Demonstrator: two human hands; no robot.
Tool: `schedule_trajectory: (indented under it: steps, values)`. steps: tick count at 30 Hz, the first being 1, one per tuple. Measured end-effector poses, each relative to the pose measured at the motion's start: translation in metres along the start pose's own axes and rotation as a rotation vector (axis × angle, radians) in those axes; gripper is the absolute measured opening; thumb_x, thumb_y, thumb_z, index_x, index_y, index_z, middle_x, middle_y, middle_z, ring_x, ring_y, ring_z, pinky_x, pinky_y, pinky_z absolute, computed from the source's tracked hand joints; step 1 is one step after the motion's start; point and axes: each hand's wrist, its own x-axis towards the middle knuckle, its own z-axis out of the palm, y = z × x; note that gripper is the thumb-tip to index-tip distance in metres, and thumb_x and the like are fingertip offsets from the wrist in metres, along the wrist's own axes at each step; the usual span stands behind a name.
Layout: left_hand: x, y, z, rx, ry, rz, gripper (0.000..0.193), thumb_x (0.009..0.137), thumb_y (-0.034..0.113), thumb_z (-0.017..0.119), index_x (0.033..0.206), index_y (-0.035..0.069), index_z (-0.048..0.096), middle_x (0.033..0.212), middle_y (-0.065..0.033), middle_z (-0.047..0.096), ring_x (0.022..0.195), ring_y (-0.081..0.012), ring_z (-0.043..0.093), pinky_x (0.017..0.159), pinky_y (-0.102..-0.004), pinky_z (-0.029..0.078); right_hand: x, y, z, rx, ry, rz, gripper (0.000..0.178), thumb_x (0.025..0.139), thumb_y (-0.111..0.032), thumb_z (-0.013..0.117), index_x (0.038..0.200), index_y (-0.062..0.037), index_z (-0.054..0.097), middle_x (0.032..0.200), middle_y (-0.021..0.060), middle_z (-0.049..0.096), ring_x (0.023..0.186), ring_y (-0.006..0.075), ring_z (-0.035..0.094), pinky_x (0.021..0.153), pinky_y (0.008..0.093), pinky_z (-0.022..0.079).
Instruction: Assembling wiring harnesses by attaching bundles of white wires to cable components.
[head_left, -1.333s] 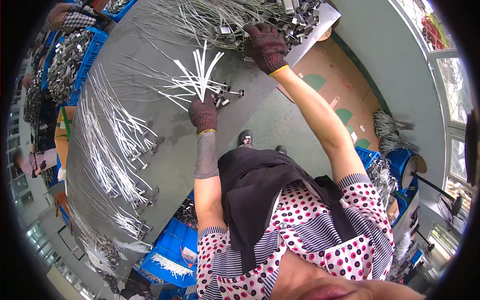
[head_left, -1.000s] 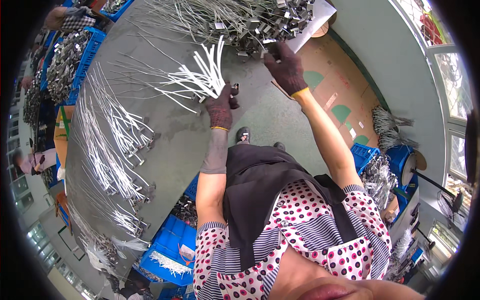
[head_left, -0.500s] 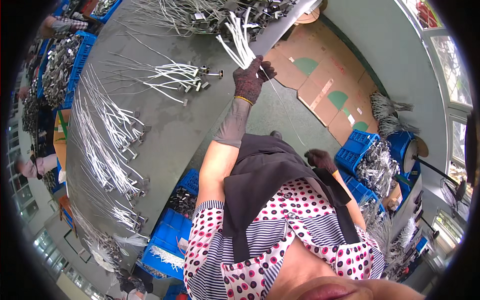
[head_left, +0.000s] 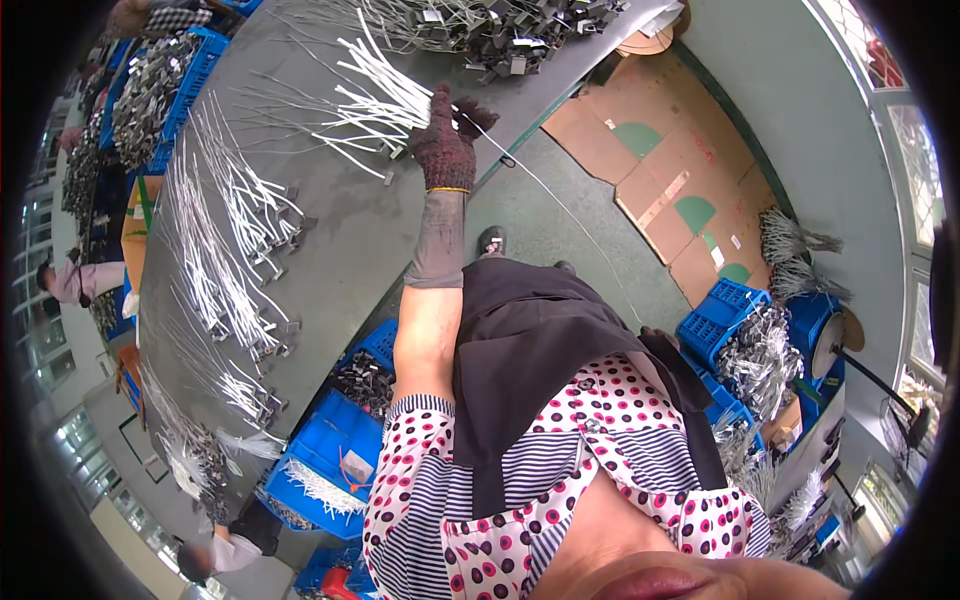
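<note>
My left hand [head_left: 445, 145], in a dark maroon knit glove, is closed around a bundle of white-sleeved wires [head_left: 385, 85] above the grey table. The bundle's white ends fan out to the upper left. One thin pale wire [head_left: 570, 215] runs from this hand in a long slack curve down to my right hand [head_left: 656, 338]. That hand, also gloved, is low beside the dark apron and mostly hidden; the wire's far end meets it. Beside and partly behind the left hand lie white-sleeved wires [head_left: 345, 150] with small connectors on the table.
Groups of white-sleeved wires [head_left: 215, 280] lie along the grey table [head_left: 345, 255]. A heap of dark connectors [head_left: 510, 35] is at its far end. Blue crates [head_left: 325, 450] stand below the table, with another blue crate [head_left: 722, 312] at right. Flattened cardboard [head_left: 650, 170] covers floor beyond.
My left hand has moved left and slightly down with the bundle, over the wires on the table. My right hand has drawn back to the right and down, and the thin wire spans farther.
</note>
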Motion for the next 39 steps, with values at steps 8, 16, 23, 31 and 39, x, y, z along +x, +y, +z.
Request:
schedule_trajectory:
  steps: [8, 16, 23, 31, 39]
  values:
    - [-0.032, -0.001, 0.000, 0.095, 0.004, -0.115, 0.033, 0.095, 0.021, 0.065, 0.117, -0.001, 0.054, 0.091, -0.0164, 0.063, 0.073, -0.0290, 0.067, 0.068, -0.0504, 0.063, 0.051, -0.117, -0.001, 0.053, 0.095, -0.238, 0.039, 0.090, -0.038, 0.064, 0.096, 0.0009, 0.068, 0.085, 0.0194, 0.069, 0.075, 0.0262, 0.065, 0.070, 0.0385, 0.050]
    - [-0.057, -0.039, -0.011, 0.428, -0.174, -0.148, 0.021, 0.097, 0.017, 0.061, 0.108, -0.002, 0.061, 0.099, -0.0140, 0.068, 0.091, -0.0270, 0.069, 0.076, -0.0392, 0.063, 0.099, -0.343, -0.001, 0.329, -0.074, -0.378, 0.062, 0.096, -0.046, 0.047, 0.135, 0.0026, 0.047, 0.097, 0.0207, 0.071, 0.074, 0.0251, 0.067, 0.073, 0.0370, 0.051]
    - [-0.013, -0.029, -0.028, 1.201, -0.382, 0.523, 0.026, 0.091, 0.024, 0.067, 0.105, 0.002, 0.068, 0.089, -0.0120, 0.070, 0.082, -0.0185, 0.067, 0.073, -0.0338, 0.053, 0.132, -0.455, 0.017, 0.035, 0.070, -0.563, 0.066, 0.095, -0.049, 0.051, 0.135, 0.0026, 0.046, 0.120, 0.0325, 0.059, 0.118, 0.0449, 0.056, 0.097, 0.0497, 0.046]
    - [0.028, 0.007, -0.067, 0.815, 0.251, -0.004, 0.026, 0.087, 0.023, 0.071, 0.091, -0.002, 0.071, 0.080, -0.0073, 0.069, 0.068, -0.0151, 0.064, 0.061, -0.0306, 0.051, 0.157, -0.539, -0.040, 0.066, 0.868, -0.904, 0.051, 0.082, -0.036, 0.072, 0.123, -0.0107, 0.057, 0.121, 0.0177, 0.062, 0.110, 0.0380, 0.060, 0.089, 0.0481, 0.050]
    - [0.012, 0.026, -0.051, 0.833, 0.419, 0.026, 0.025, 0.087, 0.025, 0.073, 0.092, 0.001, 0.074, 0.071, -0.0045, 0.070, 0.055, -0.0103, 0.055, 0.049, -0.0295, 0.042, 0.174, -0.506, -0.080, -0.140, 0.690, -0.790, 0.042, 0.082, -0.043, 0.068, 0.107, -0.0090, 0.068, 0.100, 0.0166, 0.069, 0.093, 0.0353, 0.066, 0.079, 0.0445, 0.052]
